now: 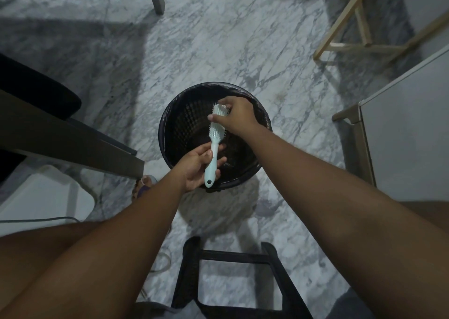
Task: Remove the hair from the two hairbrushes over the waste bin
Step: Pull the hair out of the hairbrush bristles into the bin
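The left hand (194, 170) grips the light, rigid hairbrush (215, 139) by its handle. The right hand (237, 117) pinches at the bristles above the waste bin (170, 124), frame centre.

Single head-worn view, steeply down over the waste bin (179, 124)

Grey-veined marble floor (218, 39); black stool (238, 270) at bottom edge, pale wooden frame (349, 27) upper right, white cabinet (408, 134) right, dark tabletop (60, 134) left.

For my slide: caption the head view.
The left hand holds a pale hairbrush over the waste bin; right hand pinches its bristles.
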`<state>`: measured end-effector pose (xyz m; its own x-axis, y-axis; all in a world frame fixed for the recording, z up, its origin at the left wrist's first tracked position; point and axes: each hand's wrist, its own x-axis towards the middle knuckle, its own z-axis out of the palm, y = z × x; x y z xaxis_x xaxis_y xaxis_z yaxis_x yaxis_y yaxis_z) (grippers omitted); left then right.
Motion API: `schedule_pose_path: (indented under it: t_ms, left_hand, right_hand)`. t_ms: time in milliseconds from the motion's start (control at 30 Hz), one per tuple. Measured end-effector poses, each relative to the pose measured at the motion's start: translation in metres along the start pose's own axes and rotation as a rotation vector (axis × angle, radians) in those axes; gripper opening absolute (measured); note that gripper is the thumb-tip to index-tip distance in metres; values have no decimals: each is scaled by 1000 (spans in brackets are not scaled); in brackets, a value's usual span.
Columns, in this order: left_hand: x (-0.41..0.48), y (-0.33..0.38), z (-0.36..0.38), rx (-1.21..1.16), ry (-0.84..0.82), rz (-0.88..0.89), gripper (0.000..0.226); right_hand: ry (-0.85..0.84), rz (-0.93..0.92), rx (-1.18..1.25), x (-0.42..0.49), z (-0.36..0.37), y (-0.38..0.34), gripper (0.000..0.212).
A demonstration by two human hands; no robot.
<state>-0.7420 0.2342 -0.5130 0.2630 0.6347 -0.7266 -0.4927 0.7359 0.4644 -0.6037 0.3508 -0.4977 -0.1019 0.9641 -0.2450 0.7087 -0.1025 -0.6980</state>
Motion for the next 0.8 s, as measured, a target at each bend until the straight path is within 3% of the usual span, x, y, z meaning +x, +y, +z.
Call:
schedule_pose_path:
  t_ms: [200, 300, 433, 567, 633, 733, 800]
  left_hand:
    - [-1, -1, -11, -15, -48, -6, 38]
    - [0, -1, -13, -27, -56, -4, 39]
    - [2, -2, -6, -26, -75, -16, 40]
    - [2, -1, 0, -55, -93, -14, 39]
    - [1, 0, -1, -55, -87, -14, 39]
    - [-1, 2, -3, -91, -86, -11, 39]
    - [-3, 2, -2, -106, -85, -9, 39]
  right_hand:
    - [-146, 89, 275, 8, -10, -1, 38]
    - [-221, 73, 268, 9, -19, -6, 32]
    - [12, -34, -101, 11, -18, -16, 19]
    - [83, -25, -142, 9, -13, -12, 16]
    - [120, 27, -56, 8, -11, -7, 16]
    - [194, 205, 289, 9, -9, -1, 23]
    - [155, 273, 374, 8, -7, 6, 19]
